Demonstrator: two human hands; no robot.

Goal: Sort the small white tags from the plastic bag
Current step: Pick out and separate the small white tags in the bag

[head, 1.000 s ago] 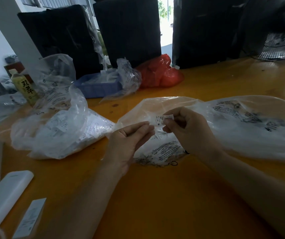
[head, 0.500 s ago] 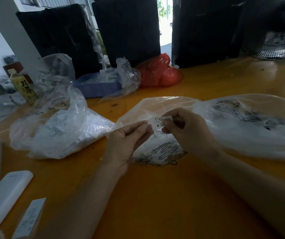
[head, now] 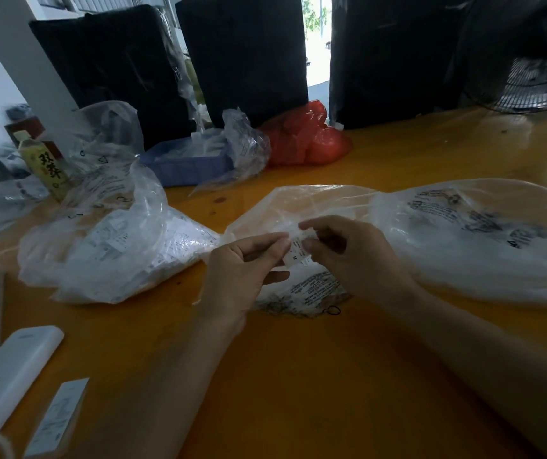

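1. Pinching one small white tag point(head: 296, 249), the right hand point(head: 353, 256) and left hand point(head: 244, 271) hold it between their fingertips, just above the flat plastic bag point(head: 301, 207).
2. Sorted output: a bag of tags point(head: 116, 246) lies to the left, seemingly well filled.
3. Remaining stock: the large bag point(head: 484, 240) at right; its contents cannot be judged, so progress is uncertain.
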